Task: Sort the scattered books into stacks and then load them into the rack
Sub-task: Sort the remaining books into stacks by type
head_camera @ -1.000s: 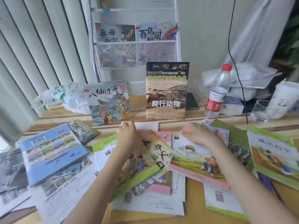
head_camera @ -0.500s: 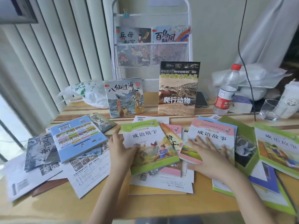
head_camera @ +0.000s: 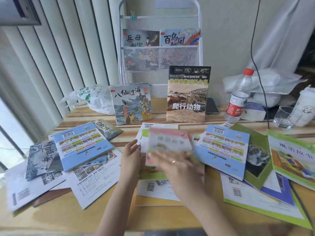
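your right hand [head_camera: 172,165] is blurred over the pink book [head_camera: 168,142], grip state i cannot tell. book lies flat on the centre pile on the counter [head_camera: 68,218], long axis left-right, title top twd the white mesh rack [head_camera: 160,53]. left hand [head_camera: 131,154] fingers spread, touching pile's left edge. covers thin, glossy, rectangular.

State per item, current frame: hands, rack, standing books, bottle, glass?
left hand: open, at the centre pile's left edge
right hand: motion-blurred, grip unclear
pink book: on centre pile, blurred
rack: upright, two books inside
reptile book: standing
water bottle: upright, capped
glass: upright
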Demonstrator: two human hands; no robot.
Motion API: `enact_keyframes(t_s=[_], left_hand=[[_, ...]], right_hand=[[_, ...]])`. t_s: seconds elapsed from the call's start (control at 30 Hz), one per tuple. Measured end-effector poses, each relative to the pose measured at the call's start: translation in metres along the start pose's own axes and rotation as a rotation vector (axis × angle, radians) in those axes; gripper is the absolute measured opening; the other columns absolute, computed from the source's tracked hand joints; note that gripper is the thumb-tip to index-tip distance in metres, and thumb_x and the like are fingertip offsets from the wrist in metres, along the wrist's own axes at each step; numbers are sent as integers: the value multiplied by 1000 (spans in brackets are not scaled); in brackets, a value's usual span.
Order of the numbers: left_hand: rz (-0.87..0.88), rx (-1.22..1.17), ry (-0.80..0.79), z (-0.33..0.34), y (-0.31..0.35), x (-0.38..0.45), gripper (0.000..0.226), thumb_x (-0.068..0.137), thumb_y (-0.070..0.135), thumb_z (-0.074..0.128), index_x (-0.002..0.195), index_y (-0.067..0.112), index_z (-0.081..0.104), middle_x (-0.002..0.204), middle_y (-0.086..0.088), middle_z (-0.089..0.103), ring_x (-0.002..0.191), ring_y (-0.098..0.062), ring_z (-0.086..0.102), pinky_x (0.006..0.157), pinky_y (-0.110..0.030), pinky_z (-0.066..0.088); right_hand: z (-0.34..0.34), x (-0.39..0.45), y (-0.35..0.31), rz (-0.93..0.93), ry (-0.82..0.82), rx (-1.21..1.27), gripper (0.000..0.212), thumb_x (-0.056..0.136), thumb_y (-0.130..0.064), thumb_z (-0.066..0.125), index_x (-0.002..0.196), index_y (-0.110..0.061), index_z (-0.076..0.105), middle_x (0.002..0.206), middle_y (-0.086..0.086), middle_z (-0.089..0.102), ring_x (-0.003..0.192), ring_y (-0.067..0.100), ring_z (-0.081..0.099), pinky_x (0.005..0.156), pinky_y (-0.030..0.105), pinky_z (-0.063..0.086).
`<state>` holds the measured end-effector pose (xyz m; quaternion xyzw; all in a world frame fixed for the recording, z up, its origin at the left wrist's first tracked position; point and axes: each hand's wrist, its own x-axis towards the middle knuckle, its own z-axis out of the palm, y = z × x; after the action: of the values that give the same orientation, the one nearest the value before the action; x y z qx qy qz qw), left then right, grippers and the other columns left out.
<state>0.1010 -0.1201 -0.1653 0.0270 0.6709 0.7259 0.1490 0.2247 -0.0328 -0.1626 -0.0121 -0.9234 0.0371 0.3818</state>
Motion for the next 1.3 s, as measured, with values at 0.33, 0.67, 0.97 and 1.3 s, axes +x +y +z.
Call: enact_keyframes(t_s=[0.33,0.67,0.97,1.3], left_hand=[[-355,-265,-85,-14,15,23,22,95,-3,39,112,0,52,104,-17,65,86,-19,63,67,-24,54],[-124,288,-241,24,32,15,30,85,27,65,102,5,54,88,-14,63,68,-22,63,52,-25,52],[-4,326,-290,18,9,-3,32,92,31,58,113,10,45,104,-14,65,90,-29,68,78,-45,56],[56,340,-258,20,2,0,24,93,29,57,108,13,47,101,-9,65,86,-23,66,70,-35,56]], right_hand=[[6,-4,8,482,-349,287,80,70,-86,-2,127,-55,46,140,-20,46,139,4,23,114,47,0],[-5,-10,25,504,-506,307,65,83,-71,26,144,-49,16,154,-21,1,144,3,-4,115,27,0],[-47,-33,92,711,-659,-268,64,95,-55,33,150,-37,5,159,-5,4,147,18,-2,114,52,3],[-85,6,63,480,262,-531,19,83,-20,68,99,-29,64,86,-5,68,90,26,52,107,60,9]])
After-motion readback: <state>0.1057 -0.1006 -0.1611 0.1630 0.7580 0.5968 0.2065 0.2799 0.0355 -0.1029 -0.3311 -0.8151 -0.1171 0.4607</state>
